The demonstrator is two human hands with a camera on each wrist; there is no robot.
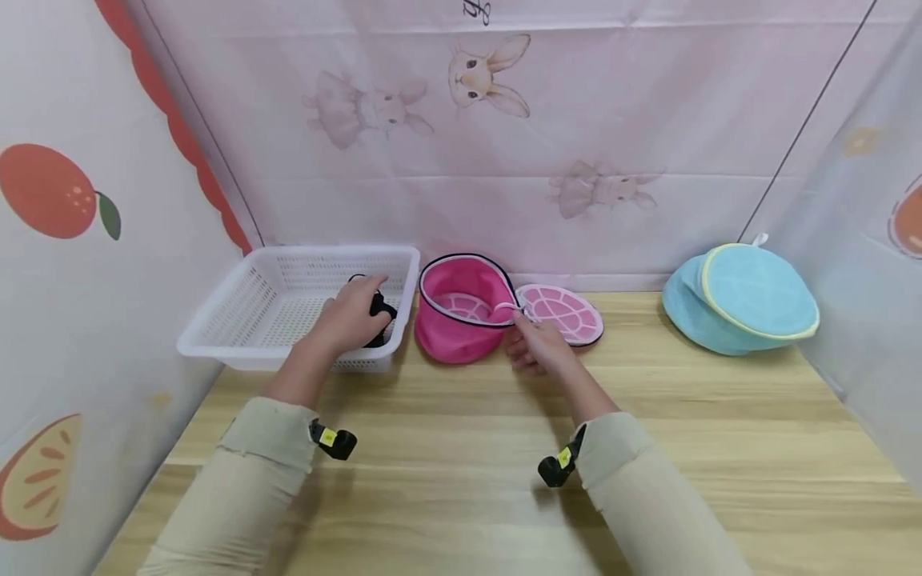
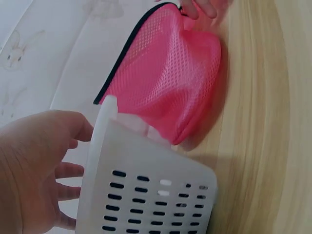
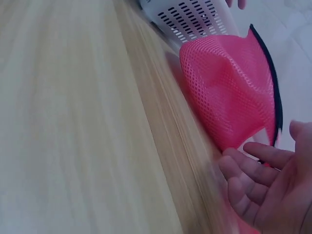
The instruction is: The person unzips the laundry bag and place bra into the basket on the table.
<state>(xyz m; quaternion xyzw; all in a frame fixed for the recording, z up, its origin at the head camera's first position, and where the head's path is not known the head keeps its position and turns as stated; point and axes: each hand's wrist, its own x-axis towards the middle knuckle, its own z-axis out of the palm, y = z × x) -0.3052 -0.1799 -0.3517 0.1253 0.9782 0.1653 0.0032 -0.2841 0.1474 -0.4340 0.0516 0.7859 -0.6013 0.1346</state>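
Note:
A pink mesh laundry bag (image 1: 461, 340) stands on the table with its dark-edged mouth open. Its oval lid (image 1: 565, 314), patterned with pale lines, lies folded out to the right. My right hand (image 1: 539, 346) pinches the bag's rim between thumb and forefinger at the lid side, the other fingers loosely bent. Inside the white perforated basket (image 1: 252, 352), my left hand (image 1: 353, 314) reaches down at the right end, over a black item (image 1: 378, 320) it partly covers. In the left wrist view its fingers (image 2: 68, 169) are spread behind the basket wall, their tips hidden.
At the far right sits a light blue bag (image 1: 756, 296) with a yellow-edged lid and a small white loop. A pink rabbit-print curtain (image 1: 504, 216) hangs behind the wooden table (image 1: 446, 464). Printed sheets (image 1: 58, 320) close off both sides. The basket stands right beside the pink bag.

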